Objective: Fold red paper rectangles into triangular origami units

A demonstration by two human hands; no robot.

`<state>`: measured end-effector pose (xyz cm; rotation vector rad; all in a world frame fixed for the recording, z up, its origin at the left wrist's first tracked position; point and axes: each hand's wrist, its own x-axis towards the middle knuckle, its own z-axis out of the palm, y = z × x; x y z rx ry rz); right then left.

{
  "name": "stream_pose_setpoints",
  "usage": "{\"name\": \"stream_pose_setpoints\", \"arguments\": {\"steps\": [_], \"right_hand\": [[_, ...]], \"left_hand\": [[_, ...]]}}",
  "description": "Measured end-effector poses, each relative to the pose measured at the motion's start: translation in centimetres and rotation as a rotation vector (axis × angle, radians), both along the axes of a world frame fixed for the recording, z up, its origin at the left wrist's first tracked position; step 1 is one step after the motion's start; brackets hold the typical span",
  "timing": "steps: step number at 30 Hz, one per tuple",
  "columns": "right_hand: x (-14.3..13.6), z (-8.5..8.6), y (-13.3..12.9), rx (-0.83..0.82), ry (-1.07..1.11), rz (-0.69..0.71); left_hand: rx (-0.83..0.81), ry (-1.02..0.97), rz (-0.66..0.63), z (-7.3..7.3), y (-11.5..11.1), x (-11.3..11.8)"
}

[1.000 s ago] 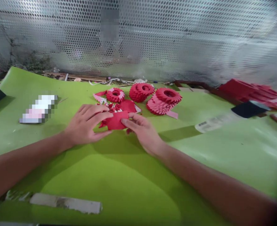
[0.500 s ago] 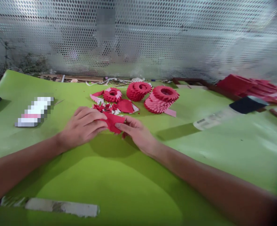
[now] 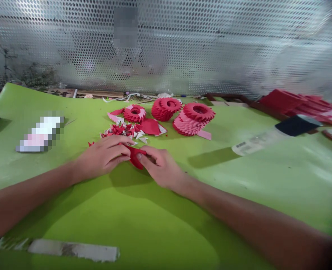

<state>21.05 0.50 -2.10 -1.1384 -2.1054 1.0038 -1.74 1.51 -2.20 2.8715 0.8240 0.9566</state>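
A piece of red paper (image 3: 136, 158) is bent between my two hands, just above the green table cover. My left hand (image 3: 104, 155) is closed on its left side, fingers curled over the top. From the right, my right hand (image 3: 160, 165) pinches it between thumb and fingers. Right behind them lies a heap of small folded red and white paper triangles (image 3: 121, 130), partly hidden by my left hand. Flat red paper pieces (image 3: 149, 126) rest beside the heap.
Behind the heap stand a small red-and-pink folded-paper ring (image 3: 134, 113), a red stacked ring (image 3: 166, 109) and a taller red-and-pink one (image 3: 194, 119). A bottle with a black cap (image 3: 256, 140) lies right. A pixelated phone-like object (image 3: 40, 133) is left; red paper stacks (image 3: 284, 101) sit far right.
Both hands have come slightly lower and nearer. The red paper, flatter before, is now more folded and narrower, and more of the triangle heap shows behind my left hand.
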Motion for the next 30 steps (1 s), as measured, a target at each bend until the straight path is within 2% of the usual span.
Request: {"name": "stream_pose_setpoints", "arguments": {"steps": [4,11,15,19,25,30], "right_hand": [[0.1,0.1,-0.1,0.031,-0.053,0.001],[0.4,0.5,-0.3,0.028,0.002,0.064],[0.2,0.1,-0.2,0.032,0.053,0.048],[0.0,-0.2,0.1,0.029,0.118,0.019],[0.0,0.1,0.3,-0.029,0.184,-0.017],[0.0,0.2,0.3,-0.049,0.193,-0.034]], "left_hand": [[0.004,-0.036,-0.012,-0.2,0.1,0.0],[-0.004,-0.104,0.016,-0.5,0.3,-0.1],[-0.024,-0.113,-0.011,-0.5,0.3,-0.1],[-0.185,-0.16,0.019,-0.1,-0.2,0.3],[-0.606,-0.287,0.154,0.9,-0.9,0.6],[-0.668,-0.313,0.198,1.1,-1.1,0.8]]}}
